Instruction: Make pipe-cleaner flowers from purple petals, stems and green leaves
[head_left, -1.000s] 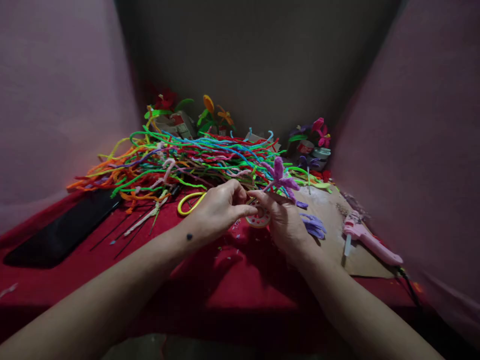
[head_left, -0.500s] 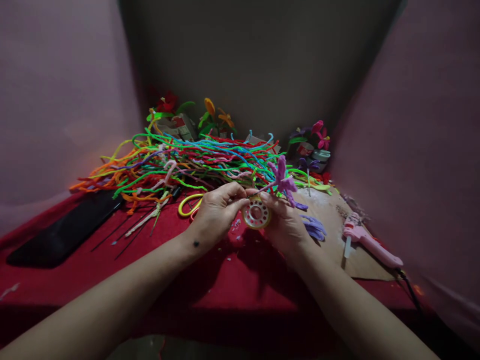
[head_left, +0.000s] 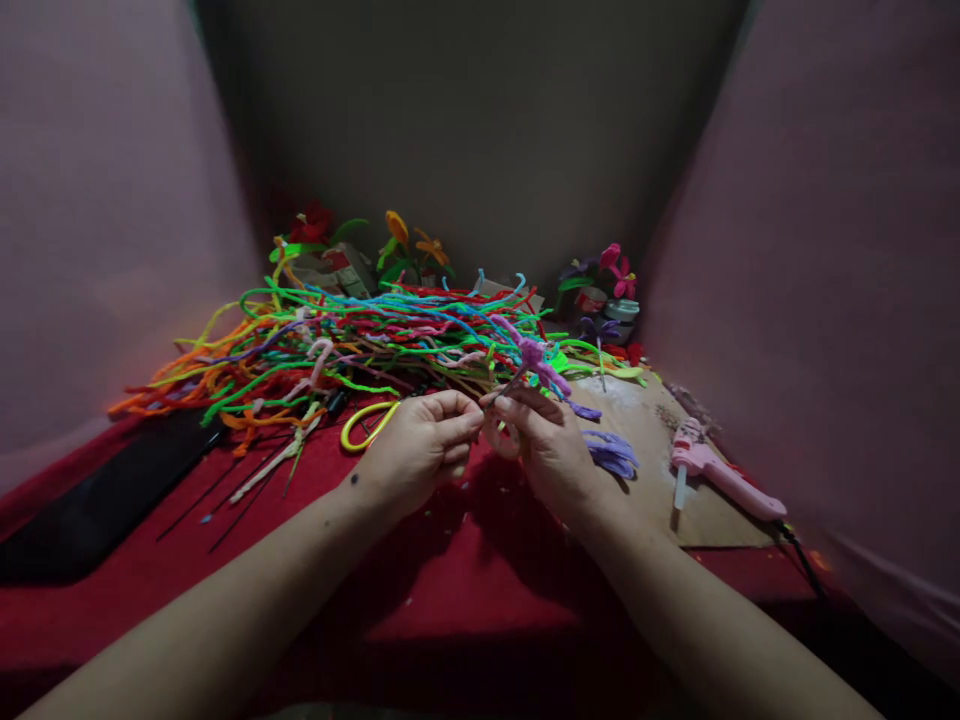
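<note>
A purple pipe-cleaner flower (head_left: pixel 534 352) is held up between my hands, its head tipped to the right and its thin stem slanting down to the left. The fingertips of my left hand (head_left: pixel 427 440) pinch together at the lower end of that stem. My right hand (head_left: pixel 551 445) is closed, its thumb and fingers against the stem, with a small roll of tape (head_left: pixel 501 438) tucked in beside the palm. The roll is partly hidden by the fingers. Whether a strip of tape runs between the hands cannot be made out.
A large heap of coloured pipe cleaners (head_left: pixel 390 335) lies behind my hands. Yellow-handled scissors (head_left: pixel 352 428) and a dark flat object (head_left: pixel 112 500) are on the left. At right, a pink glue gun (head_left: pixel 720 468) and bent purple pipe cleaners (head_left: pixel 611 452) rest on a board (head_left: pixel 660 520).
The flower has turned and tipped, its head lower and side-on. The tape roll, face-on before, is now turned and more covered by my right hand. The view has shifted slightly.
</note>
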